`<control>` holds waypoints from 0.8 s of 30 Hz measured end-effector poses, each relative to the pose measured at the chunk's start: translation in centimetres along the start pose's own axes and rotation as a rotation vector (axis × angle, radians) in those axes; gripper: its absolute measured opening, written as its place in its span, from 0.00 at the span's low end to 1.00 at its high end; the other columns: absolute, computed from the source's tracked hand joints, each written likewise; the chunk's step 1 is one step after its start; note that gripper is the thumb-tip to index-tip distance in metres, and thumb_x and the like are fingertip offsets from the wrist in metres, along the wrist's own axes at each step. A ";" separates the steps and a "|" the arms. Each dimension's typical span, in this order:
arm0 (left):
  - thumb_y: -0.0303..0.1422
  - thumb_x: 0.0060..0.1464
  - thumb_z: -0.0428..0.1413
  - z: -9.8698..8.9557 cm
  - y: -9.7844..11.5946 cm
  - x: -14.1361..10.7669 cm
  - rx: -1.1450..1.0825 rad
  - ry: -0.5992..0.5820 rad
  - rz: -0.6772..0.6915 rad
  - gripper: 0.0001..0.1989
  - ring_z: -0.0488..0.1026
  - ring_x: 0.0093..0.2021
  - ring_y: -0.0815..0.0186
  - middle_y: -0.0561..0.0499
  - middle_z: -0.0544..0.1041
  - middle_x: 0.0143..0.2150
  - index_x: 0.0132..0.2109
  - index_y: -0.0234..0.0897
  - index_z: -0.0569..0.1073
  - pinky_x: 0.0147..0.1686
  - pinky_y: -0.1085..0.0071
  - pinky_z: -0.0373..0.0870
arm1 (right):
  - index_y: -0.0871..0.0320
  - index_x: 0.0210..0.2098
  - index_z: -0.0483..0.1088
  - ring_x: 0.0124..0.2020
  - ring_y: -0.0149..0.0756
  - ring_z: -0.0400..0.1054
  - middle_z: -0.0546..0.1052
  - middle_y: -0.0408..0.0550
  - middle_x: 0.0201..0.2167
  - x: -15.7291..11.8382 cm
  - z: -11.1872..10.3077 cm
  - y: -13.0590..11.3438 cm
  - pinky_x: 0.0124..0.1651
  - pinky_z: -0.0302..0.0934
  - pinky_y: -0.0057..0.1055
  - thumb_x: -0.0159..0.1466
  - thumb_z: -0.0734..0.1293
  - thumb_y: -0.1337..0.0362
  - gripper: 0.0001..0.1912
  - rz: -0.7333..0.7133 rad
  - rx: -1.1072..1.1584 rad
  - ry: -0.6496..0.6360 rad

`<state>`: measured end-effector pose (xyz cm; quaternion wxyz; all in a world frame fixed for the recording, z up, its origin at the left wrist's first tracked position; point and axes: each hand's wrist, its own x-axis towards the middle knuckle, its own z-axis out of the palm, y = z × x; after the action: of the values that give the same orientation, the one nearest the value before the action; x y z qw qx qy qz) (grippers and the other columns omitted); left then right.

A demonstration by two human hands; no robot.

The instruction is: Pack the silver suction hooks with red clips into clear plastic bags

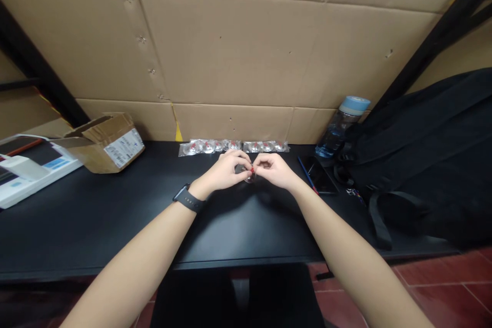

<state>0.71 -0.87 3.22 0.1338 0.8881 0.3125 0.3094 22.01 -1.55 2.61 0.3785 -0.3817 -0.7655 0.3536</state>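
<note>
Both hands meet over the middle of the black table, near its back. Between their fingertips is a small clear round piece with a red part. My left hand, with a dark watch on the wrist, pinches the piece from the left. From the right, my right hand has thumb and fingers closed at the red part. Just behind the hands, several similar clear discs with red parts lie in plastic wrapping, one row on the left and another on the right.
An opened cardboard box and a white power strip are at the left. To the right are a blue pen, a dark phone, a water bottle and a black backpack. Cardboard stands behind.
</note>
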 end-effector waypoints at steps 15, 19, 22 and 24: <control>0.38 0.53 0.60 -2.9 -7.8 -1.7 0.367 0.070 -0.492 0.07 0.70 0.52 0.51 0.48 0.81 0.47 0.36 0.43 0.81 0.50 0.58 0.61 | 0.59 0.32 0.76 0.21 0.31 0.65 0.76 0.44 0.23 0.5 -5.9 2.9 0.28 0.55 0.27 0.68 0.61 0.57 0.17 0.030 -0.346 0.275; 0.40 0.52 0.61 -3.7 -7.1 -1.7 0.410 0.055 -0.489 0.08 0.70 0.53 0.50 0.48 0.81 0.47 0.37 0.44 0.81 0.49 0.58 0.62 | 0.58 0.32 0.76 0.24 0.33 0.68 0.77 0.45 0.24 0.5 -6.3 3.6 0.31 0.57 0.28 0.68 0.61 0.60 0.15 0.051 -0.492 0.240; 0.43 0.51 0.61 -4.6 -6.0 -1.8 0.354 -0.065 -0.447 0.10 0.74 0.45 0.54 0.49 0.81 0.40 0.35 0.42 0.78 0.45 0.63 0.64 | 0.57 0.35 0.78 0.28 0.34 0.71 0.80 0.47 0.30 0.0 -7.1 4.4 0.34 0.60 0.28 0.61 0.69 0.61 0.07 0.127 -0.613 0.212; 0.42 0.48 0.63 -5.0 -5.5 -1.9 0.282 -0.247 -0.403 0.09 0.76 0.40 0.56 0.50 0.81 0.37 0.33 0.42 0.78 0.41 0.66 0.65 | 0.57 0.41 0.79 0.31 0.35 0.72 0.81 0.49 0.37 -0.5 -7.9 4.9 0.35 0.62 0.29 0.53 0.76 0.60 0.17 0.212 -0.636 0.122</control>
<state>-6.22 2.41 3.84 0.1046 0.8488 0.5044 0.1192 30.45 2.29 2.04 0.2469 -0.5785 -0.7695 0.1110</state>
